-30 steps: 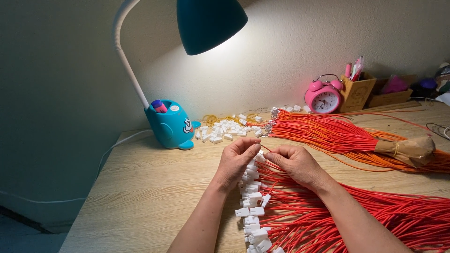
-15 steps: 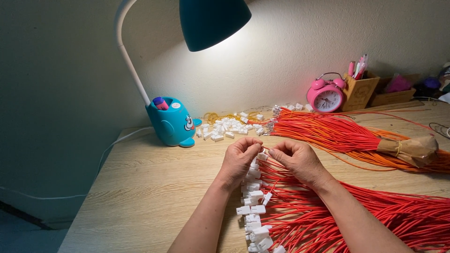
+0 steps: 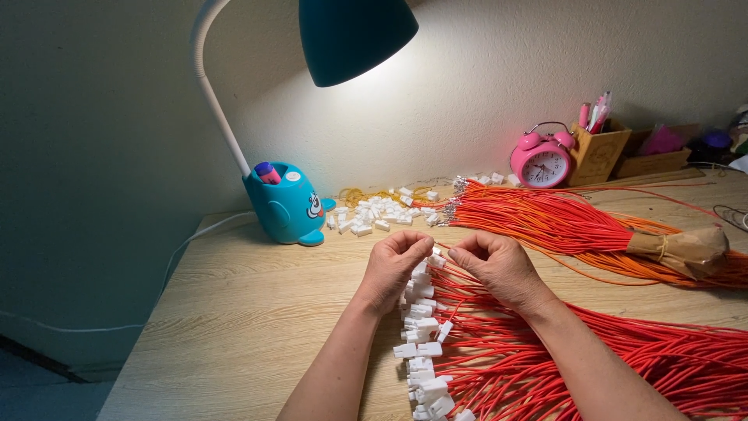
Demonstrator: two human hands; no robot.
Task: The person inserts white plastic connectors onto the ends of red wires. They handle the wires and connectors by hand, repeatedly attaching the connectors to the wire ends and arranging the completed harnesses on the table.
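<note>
My left hand and my right hand meet fingertip to fingertip above the wooden desk. Between them they pinch a small white plastic connector and the end of a red wire. Below the hands lies a spread of red wires with white connectors fitted. A bundle of bare-ended red and orange wires, wrapped in brown paper at its right end, lies further back. A pile of loose white connectors sits behind the hands.
A teal desk lamp with a whale-shaped base stands at the back left, its shade overhead. A pink alarm clock and a wooden pen holder stand against the wall at the right.
Both hands have drawn together, closing the gap between their fingertips over the connector. The view has shifted slightly.
</note>
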